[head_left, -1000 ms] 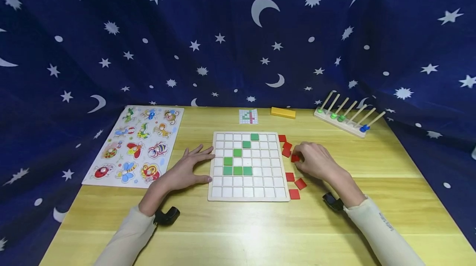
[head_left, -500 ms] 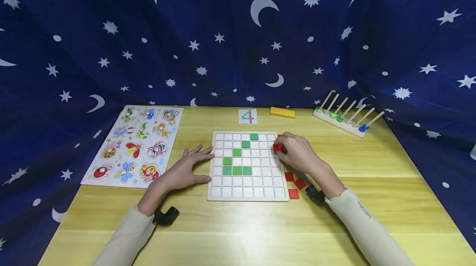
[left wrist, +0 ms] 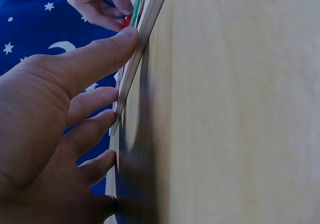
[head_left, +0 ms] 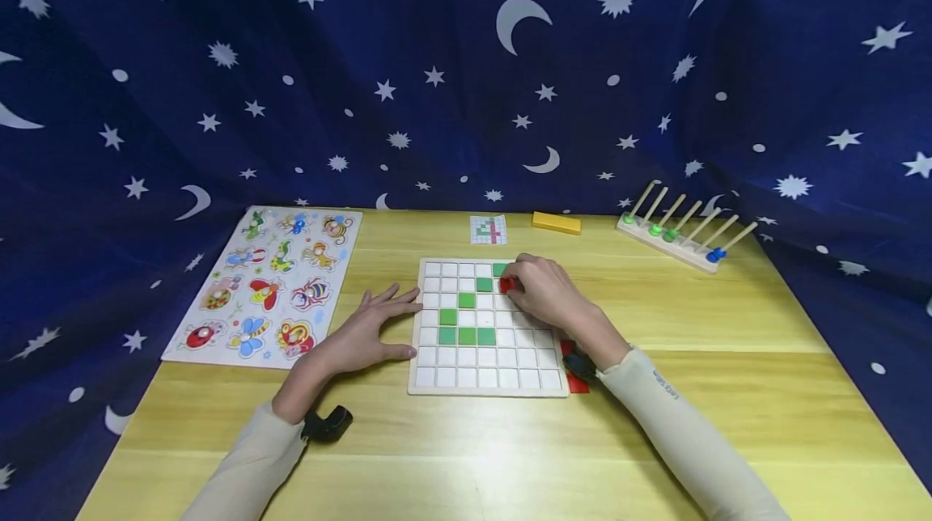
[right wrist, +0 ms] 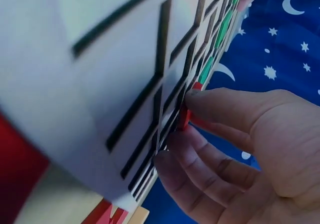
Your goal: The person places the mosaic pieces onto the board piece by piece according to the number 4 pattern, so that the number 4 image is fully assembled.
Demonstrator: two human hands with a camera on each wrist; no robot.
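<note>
A white gridded board (head_left: 488, 378) lies on the table, with several green tiles (head_left: 467, 336) set in its cells. My right hand (head_left: 549, 294) is over the upper right part of the board and pinches a red square tile (head_left: 506, 285) between thumb and fingers. In the right wrist view the red tile (right wrist: 185, 116) stands on edge close against the grid, beside a green tile. At the board's left side my left hand (head_left: 367, 333) spreads its fingers, with thumb and fingertips touching the frame.
Loose red tiles (head_left: 578, 383) lie at the board's right edge, partly hidden under my right wrist. Behind the board are a small pattern card (head_left: 488, 230) and a yellow block (head_left: 557, 223). An insect puzzle board (head_left: 240, 278) lies left; a pegged rack (head_left: 666, 244) stands back right.
My right hand has picked up a red tile from beside the board and carried it left, over the grid's second row. My left hand stays at the board's edge.
</note>
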